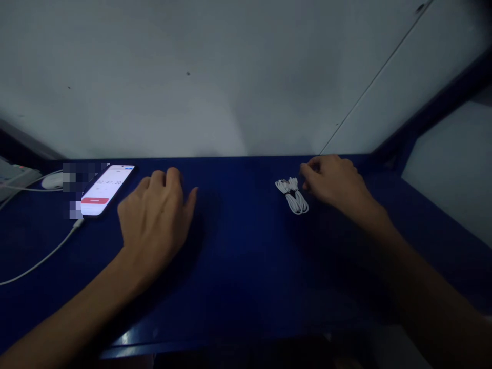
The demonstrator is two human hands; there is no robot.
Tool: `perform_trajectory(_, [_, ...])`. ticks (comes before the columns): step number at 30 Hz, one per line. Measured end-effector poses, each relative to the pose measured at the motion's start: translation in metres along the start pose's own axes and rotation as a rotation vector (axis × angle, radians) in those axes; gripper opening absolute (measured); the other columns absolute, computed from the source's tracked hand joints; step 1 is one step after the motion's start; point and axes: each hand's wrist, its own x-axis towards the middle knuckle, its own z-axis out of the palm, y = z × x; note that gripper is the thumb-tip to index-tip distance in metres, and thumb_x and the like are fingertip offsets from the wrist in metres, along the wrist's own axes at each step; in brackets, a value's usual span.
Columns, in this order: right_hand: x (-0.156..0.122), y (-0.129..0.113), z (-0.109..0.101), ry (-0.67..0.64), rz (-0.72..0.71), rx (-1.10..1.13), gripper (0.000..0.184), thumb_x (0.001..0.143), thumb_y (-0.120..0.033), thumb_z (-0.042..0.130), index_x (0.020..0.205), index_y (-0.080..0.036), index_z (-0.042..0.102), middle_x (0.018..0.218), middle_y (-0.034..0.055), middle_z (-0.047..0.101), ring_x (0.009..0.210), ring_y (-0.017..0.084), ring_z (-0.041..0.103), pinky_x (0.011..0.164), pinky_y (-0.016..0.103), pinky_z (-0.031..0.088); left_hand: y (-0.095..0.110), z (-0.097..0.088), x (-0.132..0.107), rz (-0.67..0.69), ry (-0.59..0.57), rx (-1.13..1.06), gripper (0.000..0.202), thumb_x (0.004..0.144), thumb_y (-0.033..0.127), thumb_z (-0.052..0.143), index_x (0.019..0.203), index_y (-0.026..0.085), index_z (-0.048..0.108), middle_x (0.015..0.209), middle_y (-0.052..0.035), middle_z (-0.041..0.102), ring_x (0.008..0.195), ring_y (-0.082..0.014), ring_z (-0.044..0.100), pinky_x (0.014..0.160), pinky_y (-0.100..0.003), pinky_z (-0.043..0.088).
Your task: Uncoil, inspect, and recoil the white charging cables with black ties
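Observation:
A bundle of white cable (292, 196), folded in loops and bound at the middle with a dark tie, lies on the blue table (238, 266). Just to its right is my right hand (334, 179), its fingers curled in, thumb and forefinger close to the bundle's edge. I see nothing in its grasp, though its palm side is hidden. My left hand (156, 212) hovers or rests over the table's left half, back upward, thumb held away from the bent fingers. It holds nothing that I can see.
Left of my left hand lies a phone (105, 189) with a lit timer screen, a white charging cable (49, 254) plugged into its lower end. A white power strip (17, 179) with leads sits at the far left. A pale wall (215, 113) borders the table's back.

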Motion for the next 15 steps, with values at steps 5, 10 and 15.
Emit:
perform_trajectory(5, [-0.008,-0.02,0.002,0.027,-0.017,-0.012,0.033,0.104,-0.043,0.055,0.094,-0.022,0.079,0.082,0.0114,0.079,0.079,0.031,0.074,0.071,0.044,0.054,-0.009,-0.004,0.003,0.014,-0.063,0.173,0.033,0.108,0.035,0.049,0.117,0.009,0.067,0.107,-0.0227,0.07,0.103,-0.0418,0.07,0.086,-0.051,0.051])
perform_trajectory(10, [-0.018,-0.033,0.004,-0.092,-0.137,0.208,0.033,0.107,-0.042,0.057,0.091,-0.024,0.079,0.073,0.0047,0.078,0.064,0.022,0.072,0.061,0.036,0.052,-0.009,-0.001,0.001,0.057,-0.116,0.186,0.029,0.107,0.033,0.045,0.109,0.013,0.066,0.099,-0.0245,0.071,0.094,-0.0434,0.066,0.088,-0.054,0.048])
perform_trajectory(15, [-0.027,-0.043,0.007,-0.04,-0.233,0.219,0.031,0.108,-0.038,0.057,0.09,-0.025,0.078,0.068,0.0019,0.075,0.063,0.021,0.071,0.067,0.038,0.051,-0.008,-0.003,0.002,0.079,-0.149,0.198,0.026,0.107,0.031,0.043,0.108,0.017,0.065,0.093,-0.0193,0.072,0.09,-0.0389,0.065,0.085,-0.049,0.045])
